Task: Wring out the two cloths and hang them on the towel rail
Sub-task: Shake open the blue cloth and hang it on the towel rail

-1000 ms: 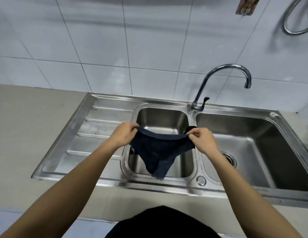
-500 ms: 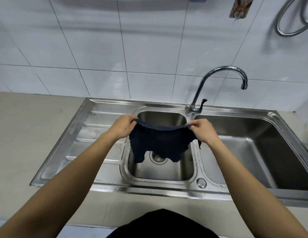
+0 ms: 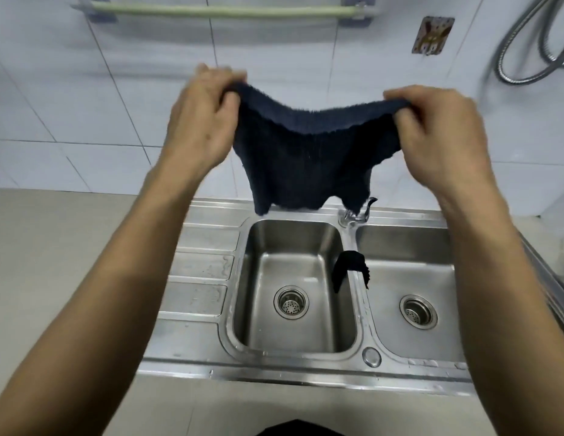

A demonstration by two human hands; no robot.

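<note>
left hand [image 3: 202,121] and right hand [image 3: 438,133] pinch the dark navy knitted cloth [image 3: 309,155] by its top corners; keep it spread, then drape evenly over the pale green wall-mounted towel rail [image 3: 230,10].

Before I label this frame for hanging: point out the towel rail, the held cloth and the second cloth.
towel rail [image 3: 230,11], head view, mid-bar.
held cloth [image 3: 309,152], head view, centre of hanging fabric.
second cloth [image 3: 350,258], head view, fold over sink divider.
</note>
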